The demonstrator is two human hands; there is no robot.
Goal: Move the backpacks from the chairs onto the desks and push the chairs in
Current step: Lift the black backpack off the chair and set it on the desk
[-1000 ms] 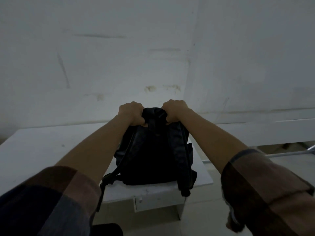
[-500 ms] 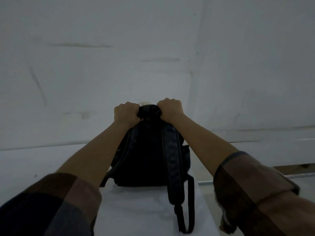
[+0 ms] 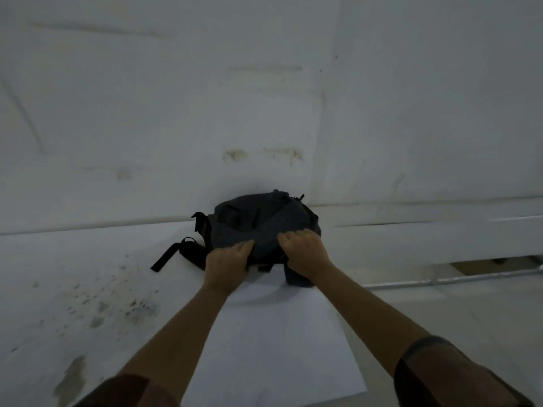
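The dark backpack (image 3: 260, 221) lies slumped on the white desk (image 3: 270, 342), its far side against the wall (image 3: 176, 98). The left hand (image 3: 227, 264) and right hand (image 3: 305, 252) both rest on its near edge, fingers bent over the fabric; whether they actually grip it cannot be told in the dim, blurred view. One strap (image 3: 166, 257) trails left, and both sleeves are cut off at the frame's bottom.

The backpack (image 3: 261, 221) is black with a dark grey panel, on a white desk (image 3: 264, 333) speckled with dark spots toward eight o'clock. The wall (image 3: 176, 98) is white with brownish stains at twelve o'clock; the sleeves (image 3: 446, 377) are brown.
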